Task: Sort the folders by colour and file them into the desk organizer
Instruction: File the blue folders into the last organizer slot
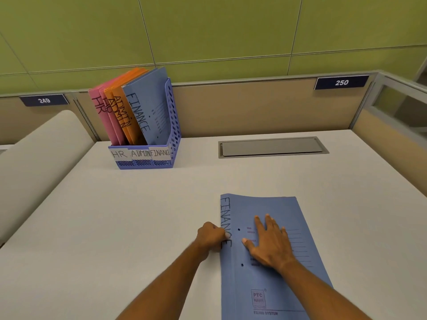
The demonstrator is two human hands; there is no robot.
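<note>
The blue folder marked FINANCE lies flat on the desk, well in front of and to the right of the desk organizer. It appears to be thin card: light, flexible, likely to bow if lifted by one corner, and smooth enough to slide on the desk surface.

The spine edge on the folder's left side is judged the stiffest place to take hold. The left hand is curled at that edge, fingertips pinching or prying it; whether the edge is fully gripped cannot be told. The right hand rests spread flat on the cover, holding nothing and pressing the folder down.

In the organizer, the right compartment labelled FINANCE already holds one blue folder. Orange ADMIN folders stand in the middle compartment, pink HR folders in the left.

A closed cable hatch sits to the organizer's right.
</note>
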